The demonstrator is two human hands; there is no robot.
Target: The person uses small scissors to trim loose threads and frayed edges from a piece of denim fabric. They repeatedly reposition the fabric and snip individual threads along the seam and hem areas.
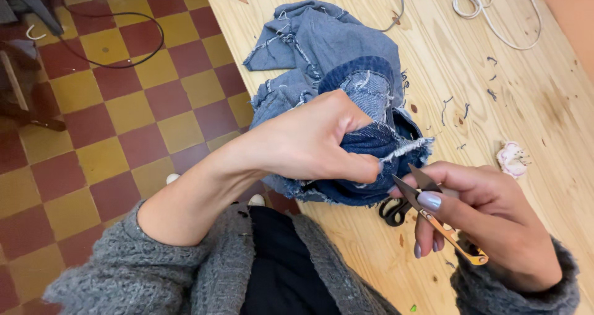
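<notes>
My left hand (309,143) is closed on a bunched piece of blue denim (334,61) with frayed white edges, pinching a dark folded seam at its lower right. My right hand (489,225) holds small gold-handled thread snips (433,213), blades pointing up-left at the frayed denim edge right by my left fingertips. The denim lies on a light wooden table (526,117). Both arms wear grey knit sleeves.
A black scissor handle (395,213) lies on the table under the snips. A small pink-and-white pincushion-like object (512,159) sits at the right. White cord (495,12) and a grey cable (399,5) lie at the back. Thread scraps dot the wood. Red-and-yellow checked floor (124,117) lies left.
</notes>
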